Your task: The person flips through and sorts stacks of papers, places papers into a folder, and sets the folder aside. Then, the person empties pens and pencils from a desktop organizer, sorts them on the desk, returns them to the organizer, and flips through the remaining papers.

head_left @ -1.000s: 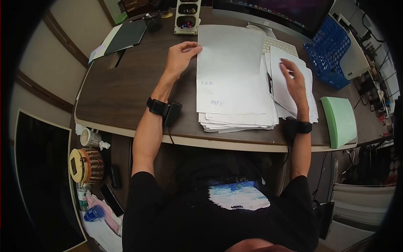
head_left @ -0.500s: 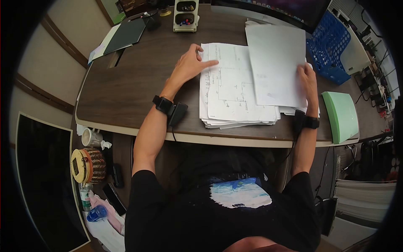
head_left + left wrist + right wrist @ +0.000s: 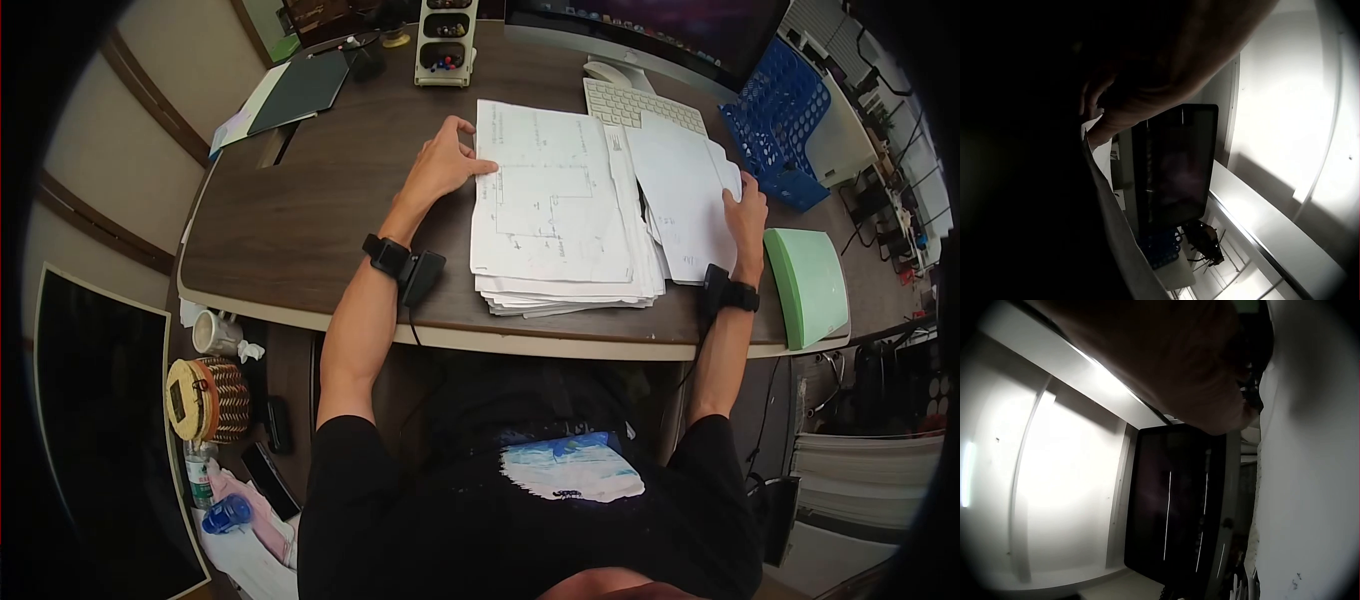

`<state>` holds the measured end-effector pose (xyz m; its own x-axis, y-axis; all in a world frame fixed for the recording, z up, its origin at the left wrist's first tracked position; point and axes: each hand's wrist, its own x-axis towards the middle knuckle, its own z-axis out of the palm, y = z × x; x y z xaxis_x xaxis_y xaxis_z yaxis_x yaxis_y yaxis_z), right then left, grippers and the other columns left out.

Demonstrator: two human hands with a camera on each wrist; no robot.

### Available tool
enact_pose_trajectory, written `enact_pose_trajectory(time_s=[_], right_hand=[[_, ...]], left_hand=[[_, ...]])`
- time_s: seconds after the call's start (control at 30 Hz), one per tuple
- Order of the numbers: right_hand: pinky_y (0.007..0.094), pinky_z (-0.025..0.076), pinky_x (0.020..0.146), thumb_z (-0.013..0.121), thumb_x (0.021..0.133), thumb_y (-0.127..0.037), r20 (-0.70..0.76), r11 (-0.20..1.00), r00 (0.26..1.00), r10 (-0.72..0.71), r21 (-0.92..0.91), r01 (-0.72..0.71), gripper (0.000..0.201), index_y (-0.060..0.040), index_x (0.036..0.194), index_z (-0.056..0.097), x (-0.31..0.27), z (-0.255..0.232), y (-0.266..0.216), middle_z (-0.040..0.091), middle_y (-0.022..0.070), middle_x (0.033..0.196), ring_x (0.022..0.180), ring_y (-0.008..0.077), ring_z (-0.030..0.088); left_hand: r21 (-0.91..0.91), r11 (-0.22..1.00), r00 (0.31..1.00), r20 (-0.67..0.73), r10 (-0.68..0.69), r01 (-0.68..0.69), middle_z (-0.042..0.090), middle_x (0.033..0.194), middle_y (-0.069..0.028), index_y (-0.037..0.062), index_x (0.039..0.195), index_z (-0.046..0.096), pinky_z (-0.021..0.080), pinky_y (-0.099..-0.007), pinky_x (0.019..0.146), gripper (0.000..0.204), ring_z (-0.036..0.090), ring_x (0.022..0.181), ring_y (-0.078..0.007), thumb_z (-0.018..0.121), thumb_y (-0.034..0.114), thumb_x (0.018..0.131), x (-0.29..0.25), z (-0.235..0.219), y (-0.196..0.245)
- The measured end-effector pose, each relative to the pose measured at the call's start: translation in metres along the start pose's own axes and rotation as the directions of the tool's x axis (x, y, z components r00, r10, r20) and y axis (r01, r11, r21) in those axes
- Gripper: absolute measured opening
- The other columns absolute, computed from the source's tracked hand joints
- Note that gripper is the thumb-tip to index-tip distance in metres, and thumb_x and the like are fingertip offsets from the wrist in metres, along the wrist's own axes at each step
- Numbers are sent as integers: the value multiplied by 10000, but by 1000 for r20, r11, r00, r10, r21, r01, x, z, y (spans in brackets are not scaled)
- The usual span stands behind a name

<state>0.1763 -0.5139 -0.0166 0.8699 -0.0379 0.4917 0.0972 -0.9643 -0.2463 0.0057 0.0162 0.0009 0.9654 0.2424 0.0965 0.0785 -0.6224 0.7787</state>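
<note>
In the head view a thick paper stack (image 3: 550,200) lies on the desk, its top sheet covered in drawn lines. The left hand (image 3: 440,168) pinches that sheet's left edge between thumb and fingers; the left wrist view shows the left hand (image 3: 1116,106) at a paper edge. Right of the stack lies a second, blank-looking pile (image 3: 685,200) with faint marks near its lower end. The right hand (image 3: 746,220) holds the right edge of its top sheet, thumb above. The right wrist view shows the right hand (image 3: 1210,394) at the edge of white paper (image 3: 1310,475).
A keyboard (image 3: 645,108) and mouse (image 3: 607,72) lie behind the papers, below a monitor (image 3: 660,35). At the right are a blue basket (image 3: 775,140) and a green folder (image 3: 808,285). A pen organizer (image 3: 445,45) stands at the back, with dark folders (image 3: 300,88) farther left.
The blank sheet has moved right from the stack onto the right pile, carried by the right hand, uncovering the drawn sheet. The left hand has shifted slightly down to that sheet's edge.
</note>
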Motion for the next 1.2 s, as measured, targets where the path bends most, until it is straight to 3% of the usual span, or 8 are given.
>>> enact_pose_trajectory(time_s=[0.2, 0.43, 0.67, 0.73, 0.77, 0.83, 0.97, 1.2], right_hand=[[400, 536, 1039, 732, 1036, -210, -165, 793, 941, -295, 507, 338, 330, -85, 1341, 733, -22, -23, -79, 734, 159, 1298, 1224, 308, 686], [375, 537, 1037, 696, 1084, -331, 192, 604, 896, -401, 791, 101, 438, -42, 1413, 687, -57, -30, -147, 752, 165, 1330, 1208, 257, 712], [279, 508, 963, 673, 1097, -227, 289, 440, 855, -431, 894, -81, 368, 48, 1340, 697, -55, -30, -150, 762, 51, 1196, 1080, 106, 649], [261, 491, 918, 641, 1097, -197, 202, 448, 924, -326, 893, -38, 313, 43, 1287, 705, -45, -31, -134, 748, 22, 1111, 1009, 96, 634], [264, 491, 888, 630, 1091, -185, 177, 468, 949, -262, 883, -35, 291, 34, 1265, 711, -36, -33, -123, 741, 17, 1063, 971, 95, 628], [287, 494, 813, 622, 1051, -172, 122, 651, 980, -154, 759, 8, 273, 26, 1221, 705, -15, -16, -78, 727, 41, 981, 904, 100, 624], [497, 532, 922, 544, 1024, -237, 15, 861, 1000, -21, 508, 10, 340, -12, 1249, 663, -1, -13, -34, 738, 267, 1089, 1019, 469, 712], [564, 503, 1049, 479, 1044, -290, 43, 964, 999, 18, 264, -28, 411, -51, 1343, 628, 4, -11, 1, 711, 308, 1277, 1236, 534, 640]], left_hand=[[-83, 995, 996, -79, 49, -56, 824, 1013, -137, -12, 1299, 734, 583, -336, 893, 558, 778, 948, -204, 928, 248, 845, 5, -9, -2], [-625, 753, 978, -95, 187, -205, 830, 1080, -72, -15, 1181, 815, 562, -248, 877, 278, 732, 957, -91, 862, 151, 962, 3, 3, 15], [-640, 749, 982, -42, 184, -168, 815, 1036, -55, -6, 1160, 801, 556, -253, 872, 321, 727, 943, -96, 879, 229, 955, -6, 19, 30], [-293, 951, 995, -51, 85, -96, 786, 978, -66, 25, 1177, 744, 563, -312, 870, 517, 746, 928, -163, 916, 419, 890, -2, 14, 25], [-291, 952, 995, -49, 87, -98, 786, 978, -66, 25, 1177, 744, 563, -312, 870, 517, 746, 929, -163, 916, 419, 890, -5, 13, 22], [151, 987, 994, -85, 75, -61, 752, 937, -92, 62, 1202, 672, 565, -392, 886, 699, 752, 923, -248, 938, 559, 787, -11, 11, 17], [129, 991, 999, -5, 32, -31, 747, 937, -97, 75, 1212, 638, 562, -439, 909, 736, 755, 937, -299, 954, 550, 747, -9, 6, 11], [127, 992, 1000, -14, -21, 23, 799, 1004, -112, 77, 1200, 635, 570, -431, 916, 690, 780, 1008, -288, 968, 469, 740, -3, 1, 6]])
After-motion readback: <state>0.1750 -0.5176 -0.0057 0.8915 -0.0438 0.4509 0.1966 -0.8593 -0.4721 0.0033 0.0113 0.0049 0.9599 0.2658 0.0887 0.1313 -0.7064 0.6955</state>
